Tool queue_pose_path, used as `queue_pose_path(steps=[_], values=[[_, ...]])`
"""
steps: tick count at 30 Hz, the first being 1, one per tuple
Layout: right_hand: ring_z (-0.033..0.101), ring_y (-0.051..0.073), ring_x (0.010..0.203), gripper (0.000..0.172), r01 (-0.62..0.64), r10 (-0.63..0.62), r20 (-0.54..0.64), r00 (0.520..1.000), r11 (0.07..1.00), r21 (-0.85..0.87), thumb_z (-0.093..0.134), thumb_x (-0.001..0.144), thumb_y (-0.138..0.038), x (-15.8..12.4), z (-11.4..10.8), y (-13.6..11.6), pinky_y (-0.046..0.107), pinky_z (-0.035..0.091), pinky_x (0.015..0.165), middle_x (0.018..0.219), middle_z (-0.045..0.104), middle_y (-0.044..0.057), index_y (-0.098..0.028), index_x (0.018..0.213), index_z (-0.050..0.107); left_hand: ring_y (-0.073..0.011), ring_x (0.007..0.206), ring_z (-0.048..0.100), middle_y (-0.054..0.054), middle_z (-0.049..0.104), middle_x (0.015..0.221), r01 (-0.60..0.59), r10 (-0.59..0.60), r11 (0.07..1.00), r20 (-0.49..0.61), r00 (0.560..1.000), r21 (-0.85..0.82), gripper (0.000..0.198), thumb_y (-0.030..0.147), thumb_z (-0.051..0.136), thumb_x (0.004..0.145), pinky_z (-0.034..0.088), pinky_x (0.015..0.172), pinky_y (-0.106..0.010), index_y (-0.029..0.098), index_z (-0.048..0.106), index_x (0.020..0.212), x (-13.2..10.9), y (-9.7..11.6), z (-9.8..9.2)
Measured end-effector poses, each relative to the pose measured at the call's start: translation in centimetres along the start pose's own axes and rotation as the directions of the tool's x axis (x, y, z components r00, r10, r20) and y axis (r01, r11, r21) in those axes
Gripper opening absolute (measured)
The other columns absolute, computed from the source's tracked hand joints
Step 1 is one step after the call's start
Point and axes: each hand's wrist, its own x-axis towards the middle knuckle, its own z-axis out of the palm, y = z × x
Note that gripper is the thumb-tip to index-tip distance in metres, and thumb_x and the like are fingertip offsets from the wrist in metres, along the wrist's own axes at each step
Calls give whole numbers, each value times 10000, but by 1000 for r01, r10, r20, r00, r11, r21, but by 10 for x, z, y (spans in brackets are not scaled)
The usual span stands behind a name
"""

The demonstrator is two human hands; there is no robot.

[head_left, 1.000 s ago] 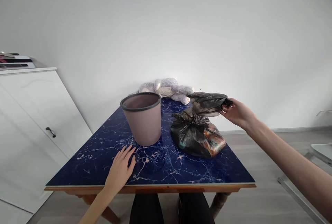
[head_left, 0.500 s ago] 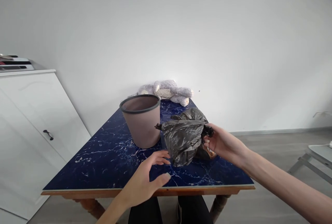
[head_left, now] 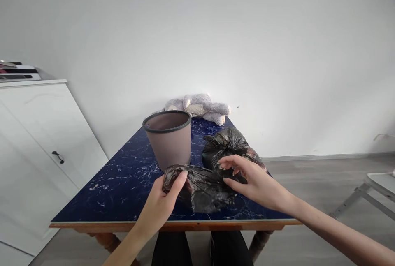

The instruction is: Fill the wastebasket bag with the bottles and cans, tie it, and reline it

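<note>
My left hand point(head_left: 170, 194) grips the left edge of a loose black plastic bag point(head_left: 208, 198), thumb on top, just above the front of the table. At the bag's right end is my right hand point(head_left: 247, 177), its fingers curved and thumb apart; whether it touches the plastic I cannot tell. Right behind that hand sits a filled, tied black garbage bag point(head_left: 226, 140), gathered at its top. A brownish-mauve trash bin point(head_left: 173, 149) with a dark rim stands upright beyond my left hand, its mouth uncovered.
A grey plush toy point(head_left: 200, 107) lies at the table's far end against the wall. The blue marble-patterned table point(head_left: 123, 183) has a wooden front edge. At left stands a white cabinet point(head_left: 40, 146); a grey-framed piece of furniture point(head_left: 370, 192) is at right.
The loose bag has come down and left, towards me. My left hand has taken hold of its edge. My right hand has loosened from it, uncovering the tied bag behind.
</note>
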Motion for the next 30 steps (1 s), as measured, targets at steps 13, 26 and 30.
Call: queue_pose_path(steps=[13,26,30], values=[[715,247,1100,172,265,-263,132,956,964,-1,643,1012,-249,-2,10,-44,380,598,938,1199,744,65,-279,1174,693,-204,652,578,-25,600,680,-15,12,998,46,999,62,473,611,593,967,504,641,-290,226,589,692,-10,16,0],[750,212,816,238,197,-205,4,979,936,-290,545,1054,-293,2,-21,-18,314,547,654,956,783,27,-279,1264,656,-100,569,420,61,388,706,77,-47,893,79,996,-444,306,383,706,837,412,540,-203,235,440,809,0,33,-32],[729,228,795,276,313,-348,17,937,820,-480,487,1069,-235,1,-29,-14,338,522,666,972,782,53,-268,1290,649,-161,647,630,11,597,817,131,-148,904,-11,989,-407,486,391,714,792,493,553,-225,258,603,1246,-4,42,-44]])
